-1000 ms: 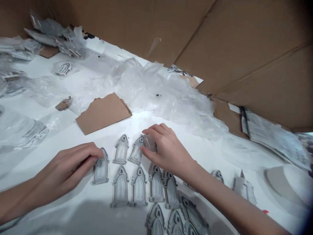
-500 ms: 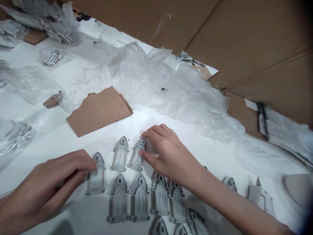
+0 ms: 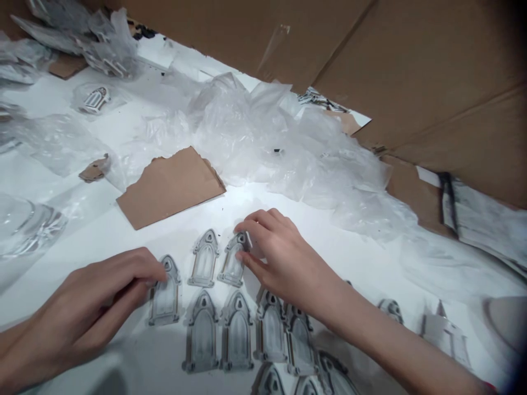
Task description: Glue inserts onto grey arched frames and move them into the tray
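Grey arched window pieces (image 3: pixel 201 334) lie in rows on the white worktop (image 3: pixel 102 230). Left hand (image 3: pixel 90 299): fingers pressed together, tips on the top of the nearest left piece (image 3: pixel 165 299). Right hand (image 3: pixel 284 258): fingers slightly spread, thumb and fingers pinching the top of the next piece (image 3: pixel 231 269), arm coming in from lower right. Torn cardboard (image 3: pixel 169 186) and crumpled plastic wrap (image 3: pixel 288 153) lie beyond.

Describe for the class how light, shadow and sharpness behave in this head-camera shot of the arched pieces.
In the head view, glare bleaches the plastic sheeting and white surface; a soft shadow lies along the bottom edge below the left hand; the arched pieces look fairly sharp; the cardboard flap darkens toward the top-right corner.
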Action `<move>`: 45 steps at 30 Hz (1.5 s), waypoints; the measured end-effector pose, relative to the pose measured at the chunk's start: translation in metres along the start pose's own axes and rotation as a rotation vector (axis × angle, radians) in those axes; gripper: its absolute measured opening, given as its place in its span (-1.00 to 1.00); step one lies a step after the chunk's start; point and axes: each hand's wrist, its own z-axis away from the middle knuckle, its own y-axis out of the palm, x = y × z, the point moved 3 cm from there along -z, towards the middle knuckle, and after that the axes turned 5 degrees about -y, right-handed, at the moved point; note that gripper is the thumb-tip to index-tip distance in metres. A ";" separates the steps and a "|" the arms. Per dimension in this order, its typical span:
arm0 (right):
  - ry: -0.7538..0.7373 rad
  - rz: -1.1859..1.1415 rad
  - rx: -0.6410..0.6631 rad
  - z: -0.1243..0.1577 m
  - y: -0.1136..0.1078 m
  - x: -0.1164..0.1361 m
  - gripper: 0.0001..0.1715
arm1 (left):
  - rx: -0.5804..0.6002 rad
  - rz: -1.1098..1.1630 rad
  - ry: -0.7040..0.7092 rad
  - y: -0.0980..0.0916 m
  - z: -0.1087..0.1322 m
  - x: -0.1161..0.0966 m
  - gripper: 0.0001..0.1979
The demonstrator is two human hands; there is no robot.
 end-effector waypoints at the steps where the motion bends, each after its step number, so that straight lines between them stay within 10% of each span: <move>1: 0.000 -0.004 0.004 0.000 0.000 0.000 -0.77 | -0.003 0.010 -0.004 0.000 0.000 0.000 -0.87; 30: 0.011 -0.300 0.189 0.004 -0.022 -0.007 -0.94 | -0.011 0.081 0.013 -0.003 -0.007 0.005 -0.83; 37: 0.080 -0.564 0.019 0.025 -0.035 0.017 -0.88 | -0.012 0.185 -0.019 0.002 -0.007 -0.007 -0.80; 45: -0.244 -0.544 -0.311 0.060 -0.031 0.060 -0.79 | -0.066 0.108 0.397 0.000 0.007 -0.052 -0.78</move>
